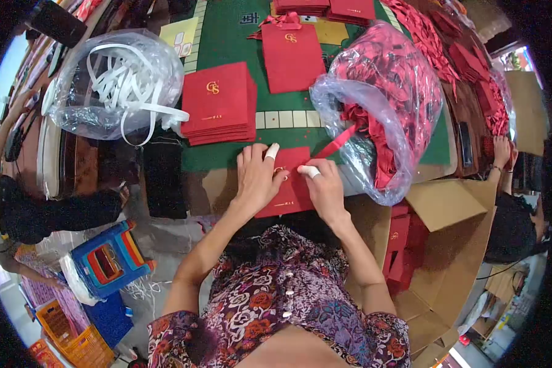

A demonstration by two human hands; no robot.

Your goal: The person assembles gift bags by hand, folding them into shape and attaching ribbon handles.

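Observation:
A red paper bag [291,195] with gold lettering lies at the table's near edge, beneath both hands. My left hand [259,178] holds its left side, thumb bent over the front and white tape round the index finger. My right hand [326,189] is closed at the bag's upper right, its taped finger and thumb pinched together. A red ribbon [337,143] runs from the clear plastic bag of ribbons [405,80] to these fingertips. Just beyond my left hand stands a stack of red paper bags [218,104]. The fingertips partly cover the gold logo.
White ribbon fills a clear bag [119,86] at the left. Another red bag with a ribbon bow [293,58] lies farther back on the green table [224,40]. At my right, an open cardboard box [451,245] contains red bags. Other people's arms show at both sides.

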